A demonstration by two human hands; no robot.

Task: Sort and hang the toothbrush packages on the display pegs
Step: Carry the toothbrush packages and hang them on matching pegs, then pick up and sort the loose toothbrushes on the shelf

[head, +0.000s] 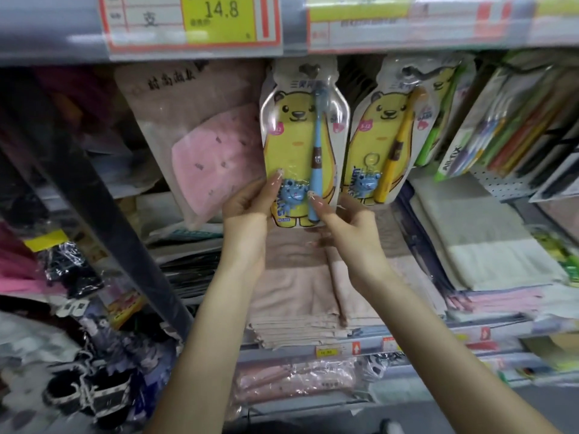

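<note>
Mid-frame, both hands held a bear package (pixel 302 142) with a blue brush by its lower edge: left hand (pixel 247 208) on its left side, right hand (pixel 347 223) lower right. A yellow-brush package (pixel 388 133) hung just right.

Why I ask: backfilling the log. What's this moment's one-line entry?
left hand: grips blue toothbrush package | right hand: grips same package | neighbour: yellow toothbrush package hanging | hung: cannot tell

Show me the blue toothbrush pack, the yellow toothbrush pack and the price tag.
blue toothbrush pack (pixel 291 145): head view, bear's belly.
yellow toothbrush pack (pixel 379 142): head view, bear's belly.
price tag (pixel 219 10): head view, printed number.
</note>
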